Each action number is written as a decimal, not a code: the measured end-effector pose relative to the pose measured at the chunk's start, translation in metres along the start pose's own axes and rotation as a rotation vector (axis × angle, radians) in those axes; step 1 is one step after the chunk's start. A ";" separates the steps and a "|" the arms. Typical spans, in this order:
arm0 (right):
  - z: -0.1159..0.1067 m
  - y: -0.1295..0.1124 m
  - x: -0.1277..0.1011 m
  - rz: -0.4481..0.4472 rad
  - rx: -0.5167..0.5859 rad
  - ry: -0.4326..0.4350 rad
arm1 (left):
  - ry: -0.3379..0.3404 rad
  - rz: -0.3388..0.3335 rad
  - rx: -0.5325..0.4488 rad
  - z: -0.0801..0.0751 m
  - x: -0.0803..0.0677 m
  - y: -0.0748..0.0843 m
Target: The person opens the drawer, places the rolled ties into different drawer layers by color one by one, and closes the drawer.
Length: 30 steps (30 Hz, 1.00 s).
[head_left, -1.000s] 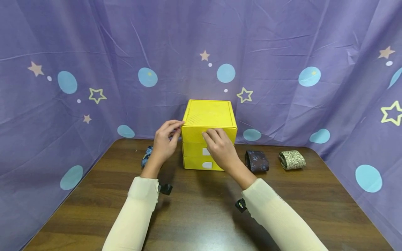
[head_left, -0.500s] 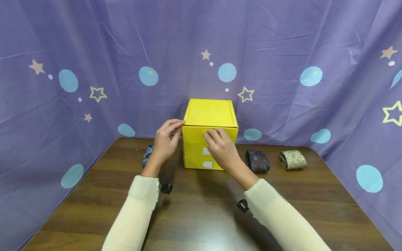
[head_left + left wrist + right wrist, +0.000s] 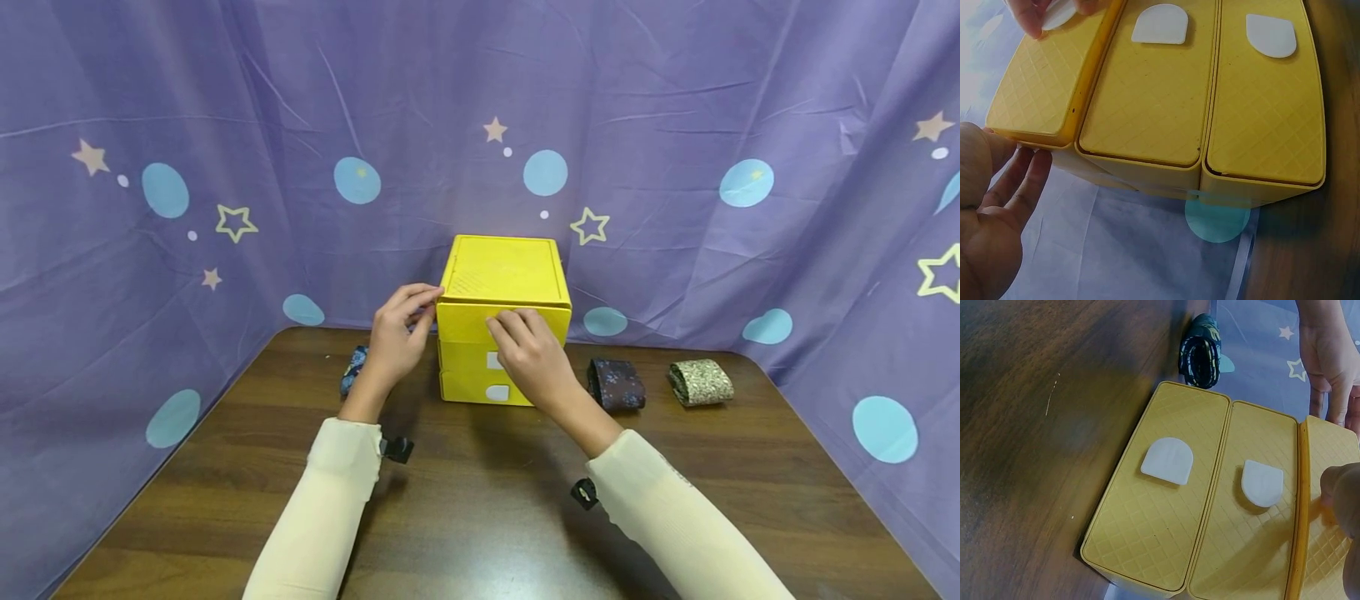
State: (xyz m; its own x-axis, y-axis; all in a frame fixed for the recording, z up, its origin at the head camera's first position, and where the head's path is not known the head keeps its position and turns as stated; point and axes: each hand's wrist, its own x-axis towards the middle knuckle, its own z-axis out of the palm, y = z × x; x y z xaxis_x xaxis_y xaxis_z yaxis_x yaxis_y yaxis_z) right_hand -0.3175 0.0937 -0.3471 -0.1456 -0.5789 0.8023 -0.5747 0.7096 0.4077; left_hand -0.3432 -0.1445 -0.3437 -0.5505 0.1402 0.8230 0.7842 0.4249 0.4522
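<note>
A yellow box (image 3: pixel 502 268) with three stacked drawers stands at the back middle of the brown table (image 3: pixel 465 517). Each drawer front carries a white tab. My right hand (image 3: pixel 517 329) is on the top drawer's front, and in the left wrist view its fingertips (image 3: pixel 1029 19) pinch that drawer's white tab (image 3: pixel 1060 14). The top drawer front (image 3: pixel 1329 550) stands slightly proud of the two below. My left hand (image 3: pixel 416 307) rests against the box's upper left corner, its fingers (image 3: pixel 1025 181) straight along the side wall.
A rolled blue patterned cloth (image 3: pixel 351 371) lies left of the box, behind my left wrist. A dark rolled cloth (image 3: pixel 613 385) and a beige one (image 3: pixel 699 382) lie to the right. Purple star-printed curtains (image 3: pixel 150 250) close in the table on three sides.
</note>
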 end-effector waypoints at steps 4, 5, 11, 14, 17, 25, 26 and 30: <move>-0.002 0.000 -0.001 -0.001 0.000 -0.005 | 0.006 0.006 -0.002 0.000 0.000 0.000; -0.002 -0.001 -0.001 -0.001 -0.001 -0.007 | 0.007 0.006 -0.003 0.000 0.001 0.001; -0.004 -0.001 -0.002 -0.008 0.003 0.001 | 0.014 0.002 0.004 0.000 0.000 0.002; -0.004 -0.002 -0.002 -0.014 0.002 0.003 | 0.016 -0.001 0.004 0.000 0.000 0.002; -0.006 -0.002 -0.003 -0.020 0.001 0.005 | 0.020 -0.001 0.009 0.000 0.000 0.001; -0.008 -0.004 -0.004 -0.026 0.011 0.005 | 0.033 0.005 0.014 0.002 0.000 0.003; -0.009 -0.004 -0.005 -0.027 0.012 0.006 | 0.033 0.005 0.017 0.002 0.000 0.002; -0.010 -0.004 -0.005 -0.043 0.012 0.015 | 0.035 0.007 0.027 0.002 0.000 0.002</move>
State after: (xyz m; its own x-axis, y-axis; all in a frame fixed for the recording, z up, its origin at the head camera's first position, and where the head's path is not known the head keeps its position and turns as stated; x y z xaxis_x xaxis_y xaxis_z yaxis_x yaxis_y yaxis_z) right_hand -0.3060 0.0978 -0.3484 -0.1083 -0.6025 0.7907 -0.5900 0.6791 0.4367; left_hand -0.3424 -0.1421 -0.3439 -0.5345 0.1118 0.8377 0.7794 0.4484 0.4375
